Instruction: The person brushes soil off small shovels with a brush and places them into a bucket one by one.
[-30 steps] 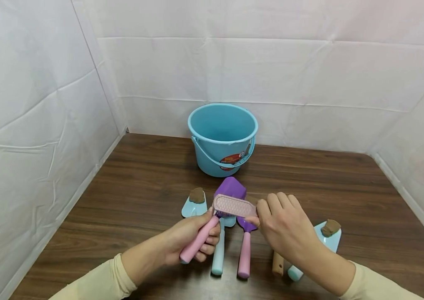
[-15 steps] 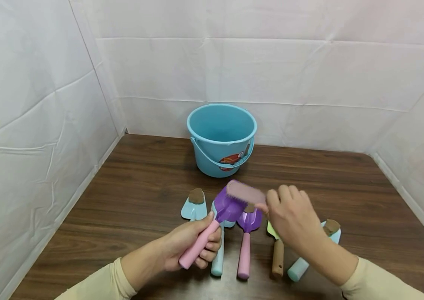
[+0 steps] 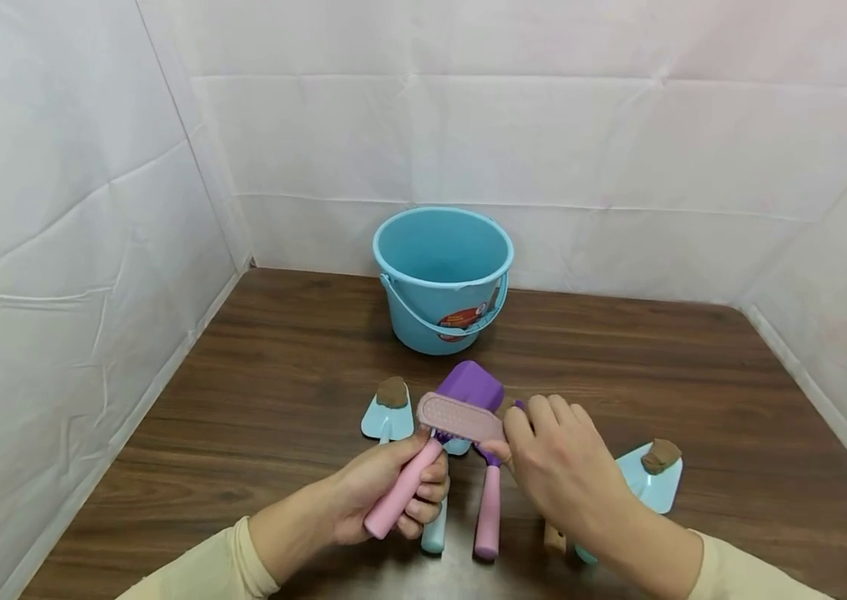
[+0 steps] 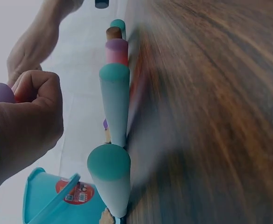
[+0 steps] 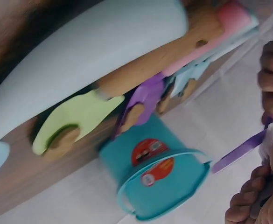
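Note:
My left hand [image 3: 363,492] grips the pink handle of a hand trowel with a purple blade [image 3: 478,385], raised and tilted over the table. In my right hand [image 3: 562,454] is a pink scrubbing brush [image 3: 461,418], its bristles turned down over the base of the purple blade. The brush covers the place where blade and handle meet. The right wrist view shows the purple blade edge-on [image 5: 239,151] beside the brush hand. Curled fingers of the left hand [image 4: 33,109] wrap the handle in the left wrist view.
Below my hands lie several trowels: a light blue one [image 3: 386,421] bearing a brown lump, a pink-handled one [image 3: 488,512], a lime green one [image 5: 80,114] with a wooden handle, and another light blue one [image 3: 662,487] with a lump. A blue bucket [image 3: 431,312] stands behind.
The brush swept up and right across the purple blade, then came back down left to its base. The held trowel has shifted slightly right; the trowels on the table stayed put.

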`<action>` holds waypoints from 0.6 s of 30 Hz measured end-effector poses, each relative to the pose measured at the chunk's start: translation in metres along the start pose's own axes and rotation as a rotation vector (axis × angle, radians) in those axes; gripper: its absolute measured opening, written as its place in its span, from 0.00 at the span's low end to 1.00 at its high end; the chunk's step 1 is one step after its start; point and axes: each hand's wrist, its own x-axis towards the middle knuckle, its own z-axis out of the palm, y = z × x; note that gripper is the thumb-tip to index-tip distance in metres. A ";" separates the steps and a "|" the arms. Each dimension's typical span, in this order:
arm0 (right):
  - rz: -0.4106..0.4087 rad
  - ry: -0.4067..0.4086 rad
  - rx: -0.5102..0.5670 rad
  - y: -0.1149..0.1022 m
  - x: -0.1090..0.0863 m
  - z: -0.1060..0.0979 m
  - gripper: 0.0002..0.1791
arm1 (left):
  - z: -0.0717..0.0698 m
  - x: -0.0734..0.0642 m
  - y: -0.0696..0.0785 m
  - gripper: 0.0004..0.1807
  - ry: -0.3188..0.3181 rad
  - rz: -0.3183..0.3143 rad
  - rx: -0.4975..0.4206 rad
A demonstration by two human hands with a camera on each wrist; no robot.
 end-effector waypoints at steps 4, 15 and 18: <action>0.054 0.005 -0.041 0.020 -0.001 0.010 0.34 | 0.000 0.000 0.000 0.31 -0.007 -0.007 -0.020; 0.085 -0.014 0.023 0.022 -0.002 0.003 0.34 | 0.001 0.001 -0.001 0.31 0.006 -0.001 -0.019; 0.014 0.009 0.021 0.002 0.001 -0.003 0.33 | 0.002 0.001 -0.001 0.31 -0.001 0.008 -0.006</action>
